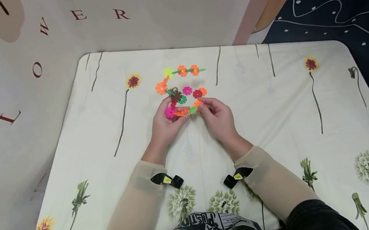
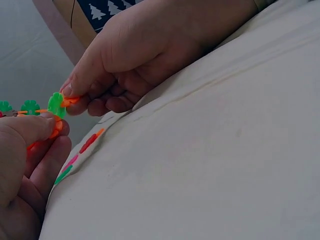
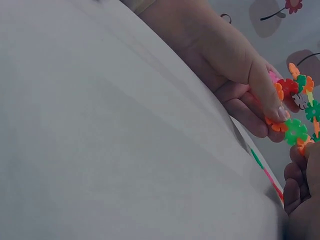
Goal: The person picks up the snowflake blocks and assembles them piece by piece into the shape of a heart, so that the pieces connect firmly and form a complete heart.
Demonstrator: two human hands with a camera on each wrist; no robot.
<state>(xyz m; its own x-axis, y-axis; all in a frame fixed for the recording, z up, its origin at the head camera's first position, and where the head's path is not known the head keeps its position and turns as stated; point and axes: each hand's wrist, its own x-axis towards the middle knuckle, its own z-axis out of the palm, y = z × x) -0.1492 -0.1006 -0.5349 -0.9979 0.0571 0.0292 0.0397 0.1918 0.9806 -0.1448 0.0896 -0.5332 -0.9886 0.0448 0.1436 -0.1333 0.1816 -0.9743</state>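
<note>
A chain of flower-shaped plastic discs [image 1: 161, 88], linked edge to edge in several colours, curves above the table. My left hand [image 1: 165, 126] holds it, with its thumb pressed on an orange disc beside a bright green disc [image 2: 56, 104]. On the green disc's other side, my right hand [image 1: 220, 121] pinches an orange disc [image 2: 71, 101] between thumb and finger; the two discs meet at their edges. A magenta disc [image 1: 170, 112] hangs at the left fingers. The chain's far part runs through a yellow disc [image 1: 168, 72] to two orange ones.
Near the hands lie loose discs: a magenta one [image 1: 187, 90], a red one [image 1: 197, 94] and a green one [image 1: 182, 99]. A white cloth with printed flowers covers the table [image 1: 272, 121]. A pale wall [image 1: 169, 24] stands along the far side.
</note>
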